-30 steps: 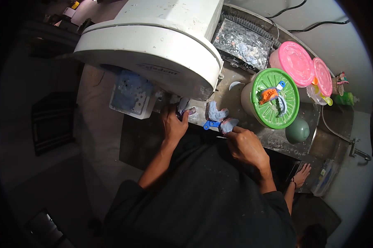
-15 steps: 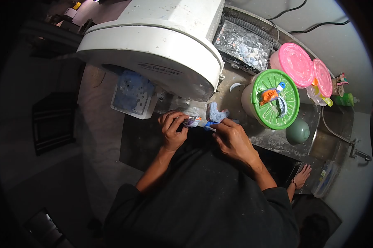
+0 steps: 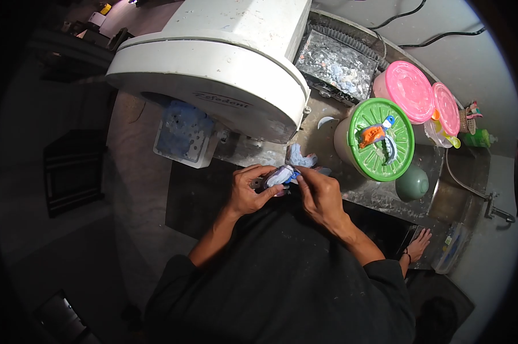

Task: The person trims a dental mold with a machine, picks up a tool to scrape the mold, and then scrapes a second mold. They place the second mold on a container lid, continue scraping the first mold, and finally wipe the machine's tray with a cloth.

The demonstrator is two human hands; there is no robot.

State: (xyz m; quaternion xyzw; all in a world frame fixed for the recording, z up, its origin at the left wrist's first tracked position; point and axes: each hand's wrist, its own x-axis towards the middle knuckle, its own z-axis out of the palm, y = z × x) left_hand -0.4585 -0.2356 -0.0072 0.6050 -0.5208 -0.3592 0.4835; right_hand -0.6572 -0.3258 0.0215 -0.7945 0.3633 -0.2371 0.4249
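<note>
A lilac dental impression is in my left hand, whose thumb and fingers close around its left side. My right hand pinches a small blue piece, which looks like an impression tray's handle, against the right end of that impression. My fingers hide part of where the two meet. Just behind them a pale blue-lilac impression lies on the counter, near my right fingertips.
A white trimmer stands ahead, with a white tub below. To the right are a bucket with a green lid carrying orange and blue impressions, pink-lidded buckets, a green bowl and another person's hand.
My hands have come together. The impression in my left hand has turned and moved right, meeting the blue piece in my right hand. The other person's hand stays put.
</note>
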